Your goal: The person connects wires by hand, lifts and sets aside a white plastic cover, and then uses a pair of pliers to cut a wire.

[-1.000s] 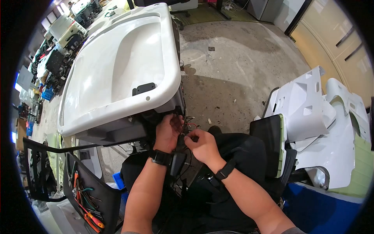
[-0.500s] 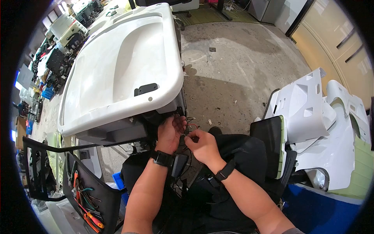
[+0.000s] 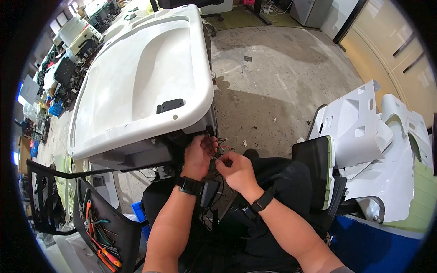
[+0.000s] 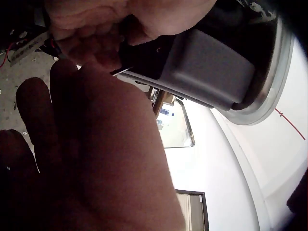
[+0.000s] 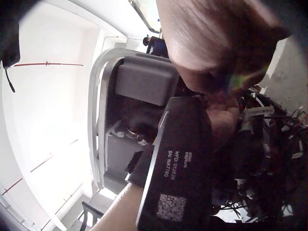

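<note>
My left hand (image 3: 196, 157) lies palm up below the corner of a large white shell (image 3: 150, 68), its fingers bent near loose wires (image 3: 224, 146). Close on its right, my right hand (image 3: 237, 170) has thumb and index finger brought together in a pinch. A thin bright piece (image 4: 121, 71) shows by the right fingertips in the left wrist view; I cannot tell what it is. The other right fingers (image 4: 33, 106) stand loosely out. In the right wrist view, the left hand (image 5: 224, 118) is partly hidden behind its own wrist camera (image 5: 180, 159).
Screwdrivers and pliers (image 3: 102, 236) lie on a black mesh seat (image 3: 123, 218) at lower left. White moulded panels (image 3: 350, 127) stand at the right, beside a dark flat panel (image 3: 312, 157) and a blue bin (image 3: 368, 245). A tangle of wires (image 5: 274, 144) hangs under the hands.
The head view has shifted slightly. My left palm shows a little more than one second ago, while my right hand keeps nearly the same place and pinch.
</note>
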The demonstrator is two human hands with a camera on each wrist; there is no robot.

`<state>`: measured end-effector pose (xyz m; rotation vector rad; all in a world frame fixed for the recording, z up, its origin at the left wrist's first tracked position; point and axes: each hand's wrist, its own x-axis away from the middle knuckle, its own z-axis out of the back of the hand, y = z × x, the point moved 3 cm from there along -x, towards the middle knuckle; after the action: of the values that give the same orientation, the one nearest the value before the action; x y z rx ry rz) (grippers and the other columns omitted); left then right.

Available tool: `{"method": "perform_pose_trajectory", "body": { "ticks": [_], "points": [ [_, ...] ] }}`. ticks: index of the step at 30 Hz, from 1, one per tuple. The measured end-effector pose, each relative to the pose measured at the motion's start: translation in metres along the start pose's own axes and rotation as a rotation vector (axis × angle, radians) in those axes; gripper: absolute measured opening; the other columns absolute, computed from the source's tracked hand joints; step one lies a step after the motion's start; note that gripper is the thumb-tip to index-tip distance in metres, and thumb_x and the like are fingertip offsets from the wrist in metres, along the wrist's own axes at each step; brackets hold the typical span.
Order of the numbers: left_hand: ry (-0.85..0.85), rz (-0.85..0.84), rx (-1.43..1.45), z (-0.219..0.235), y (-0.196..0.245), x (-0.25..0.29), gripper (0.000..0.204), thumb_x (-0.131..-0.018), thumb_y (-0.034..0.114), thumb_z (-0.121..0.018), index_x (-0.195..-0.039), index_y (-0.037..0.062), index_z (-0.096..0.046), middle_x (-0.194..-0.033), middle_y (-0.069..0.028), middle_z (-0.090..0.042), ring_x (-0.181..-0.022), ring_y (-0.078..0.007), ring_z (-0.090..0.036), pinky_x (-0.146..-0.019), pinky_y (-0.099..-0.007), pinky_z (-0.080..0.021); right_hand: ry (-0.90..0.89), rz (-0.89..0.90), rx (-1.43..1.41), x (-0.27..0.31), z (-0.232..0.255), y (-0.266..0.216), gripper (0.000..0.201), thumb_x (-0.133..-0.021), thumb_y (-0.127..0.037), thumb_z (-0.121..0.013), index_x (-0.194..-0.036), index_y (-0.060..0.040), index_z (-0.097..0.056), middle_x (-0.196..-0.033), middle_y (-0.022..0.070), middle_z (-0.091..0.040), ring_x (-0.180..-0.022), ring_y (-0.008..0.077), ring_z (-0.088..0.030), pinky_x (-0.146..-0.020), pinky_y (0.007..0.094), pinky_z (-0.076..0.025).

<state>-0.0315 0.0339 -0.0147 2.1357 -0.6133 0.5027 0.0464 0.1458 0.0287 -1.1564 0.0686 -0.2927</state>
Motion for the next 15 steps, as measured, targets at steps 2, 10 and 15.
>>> {"method": "perform_pose_trajectory", "body": {
  "ticks": [2,10,15],
  "points": [
    [-0.001,-0.009,-0.021,-0.0005,-0.0001,0.0009,0.02,-0.09,0.019,-0.042,-0.094,0.002,-0.053,-0.086,-0.0106,-0.062,-0.076,-0.0194,-0.059,-0.068,-0.0313,-0.045,-0.006,-0.016,0.019,-0.0001,0.0002,0.0001,0.024,-0.074,-0.024,-0.06,-0.08,-0.0008,-0.064,-0.079,0.0208,-0.061,-0.077,0.0379,-0.059,-0.068,0.0404,-0.047],
    [-0.017,-0.018,-0.029,-0.0008,-0.0012,0.0007,0.023,-0.092,0.02,-0.039,-0.095,0.0018,-0.052,-0.088,-0.0117,-0.062,-0.077,-0.0207,-0.059,-0.068,-0.0313,-0.046,0.035,0.063,0.035,-0.0001,-0.0022,0.0026,0.023,-0.075,-0.022,-0.062,-0.08,0.001,-0.063,-0.072,0.0193,-0.061,-0.067,0.0308,-0.061,-0.061,0.0336,-0.046],
    [-0.034,0.006,-0.006,-0.0001,-0.0017,0.0,0.02,-0.091,0.019,-0.041,-0.093,0.0032,-0.054,-0.086,-0.0097,-0.062,-0.077,-0.0207,-0.058,-0.069,-0.0313,-0.046,0.027,0.052,0.046,-0.0002,-0.0021,0.0009,0.023,-0.075,-0.021,-0.062,-0.08,0.001,-0.063,-0.071,0.0193,-0.061,-0.066,0.0302,-0.061,-0.06,0.0334,-0.046]
  ]
}}
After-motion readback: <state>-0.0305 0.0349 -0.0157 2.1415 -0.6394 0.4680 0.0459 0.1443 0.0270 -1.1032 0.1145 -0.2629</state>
